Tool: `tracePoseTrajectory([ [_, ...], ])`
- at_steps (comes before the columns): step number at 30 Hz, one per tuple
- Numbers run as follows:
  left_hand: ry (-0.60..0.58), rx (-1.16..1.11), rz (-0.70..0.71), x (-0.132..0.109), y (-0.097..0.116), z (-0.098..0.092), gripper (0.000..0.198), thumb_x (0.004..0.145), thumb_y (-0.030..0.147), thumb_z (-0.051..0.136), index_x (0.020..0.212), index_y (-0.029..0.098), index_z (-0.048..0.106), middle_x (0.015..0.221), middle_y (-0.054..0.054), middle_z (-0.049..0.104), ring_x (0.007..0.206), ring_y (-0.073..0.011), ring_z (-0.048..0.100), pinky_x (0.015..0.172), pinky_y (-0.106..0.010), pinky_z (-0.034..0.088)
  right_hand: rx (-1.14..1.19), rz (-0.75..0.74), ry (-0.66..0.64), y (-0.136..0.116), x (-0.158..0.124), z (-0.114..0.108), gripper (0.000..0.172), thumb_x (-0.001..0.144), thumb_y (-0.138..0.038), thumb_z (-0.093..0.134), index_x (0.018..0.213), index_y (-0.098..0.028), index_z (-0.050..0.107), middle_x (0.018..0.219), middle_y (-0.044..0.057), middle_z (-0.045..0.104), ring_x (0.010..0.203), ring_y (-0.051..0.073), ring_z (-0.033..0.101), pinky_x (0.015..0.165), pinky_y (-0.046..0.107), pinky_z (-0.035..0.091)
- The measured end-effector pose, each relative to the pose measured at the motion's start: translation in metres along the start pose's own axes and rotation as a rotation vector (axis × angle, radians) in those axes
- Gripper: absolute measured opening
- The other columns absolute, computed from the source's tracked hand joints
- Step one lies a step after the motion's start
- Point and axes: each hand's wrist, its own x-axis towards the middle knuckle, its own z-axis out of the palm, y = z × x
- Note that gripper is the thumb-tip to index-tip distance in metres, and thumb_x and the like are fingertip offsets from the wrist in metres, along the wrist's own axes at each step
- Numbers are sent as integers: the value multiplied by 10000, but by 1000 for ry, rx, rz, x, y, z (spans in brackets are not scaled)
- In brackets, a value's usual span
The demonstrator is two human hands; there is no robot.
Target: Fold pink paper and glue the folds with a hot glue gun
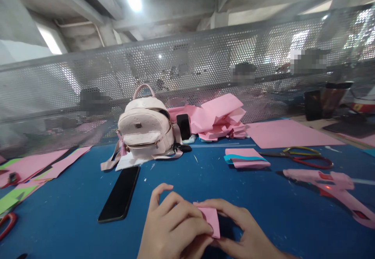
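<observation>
A small folded piece of pink paper (pixel 211 219) is held between my two hands low in the middle of the head view. My left hand (pixel 174 225) lies over its left side with the fingers bent onto it. From the right, my right hand (pixel 243 227) pinches its top and bottom edges between thumb and fingers. Part of the paper is hidden under my left fingers. Beyond my right hand lies another folded pink piece (pixel 249 161) with a blue strip (pixel 238 157) across it. A pink glue gun (pixel 325 179) rests to the right, its red light lit.
Scissors (pixel 304 157) with red and yellow handles lie behind the glue gun. A black phone (pixel 120 194) is left of my hands. Farther back are a white backpack (pixel 146 126), crumpled pink paper (pixel 219 114) and a perforated metal screen (pixel 187 59). Coloured sheets (pixel 38 165) lie left.
</observation>
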Motion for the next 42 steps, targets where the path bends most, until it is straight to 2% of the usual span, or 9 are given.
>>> tracePoseTrajectory([
  [6, -1, -2, -29, -2, 6, 0, 95, 829, 196, 737, 812, 281, 697, 721, 85, 717, 657, -136, 573, 942, -387, 321, -32, -9, -16, 4, -1, 2, 430, 798, -350, 778, 1208, -286, 666, 1159, 44, 733, 1059, 231, 690, 956, 328, 538],
  [12, 48, -25, -12, 0, 6, 3, 107, 845, 196, 682, 763, 266, 686, 689, 84, 704, 621, -130, 555, 911, -382, 327, -10, -39, -33, 7, -1, 2, 433, 808, -353, 768, 1224, -315, 653, 1165, 24, 728, 1055, 218, 688, 947, 315, 536],
  [24, 24, -1, -42, 2, 5, 2, 143, 770, 129, 671, 744, 269, 668, 682, 90, 698, 625, -130, 557, 911, -384, 331, -14, -66, -30, 10, -3, 2, 414, 848, -405, 724, 1239, -301, 638, 1185, 53, 719, 1070, 229, 682, 941, 333, 542],
  [30, 44, 2, -8, 1, 3, 1, 129, 786, 158, 673, 727, 273, 662, 659, 101, 695, 607, -128, 559, 915, -387, 340, -30, -54, -66, 9, -1, 3, 432, 843, -357, 743, 1257, -321, 625, 1189, 37, 710, 1074, 217, 675, 963, 328, 527],
  [37, -41, -25, -51, 3, 9, -3, 103, 802, 156, 686, 759, 246, 658, 714, 80, 694, 645, -125, 592, 933, -386, 336, -19, -50, -84, 7, -2, 1, 435, 847, -346, 744, 1260, -340, 609, 1177, 14, 705, 1061, 200, 670, 956, 309, 520],
  [42, -59, -6, -29, 2, 11, -5, 117, 812, 153, 702, 772, 260, 676, 712, 82, 690, 645, -127, 582, 916, -384, 338, -27, -87, -74, 6, 0, 0, 450, 844, -327, 750, 1264, -379, 595, 1182, -14, 705, 1061, 182, 670, 946, 285, 516],
])
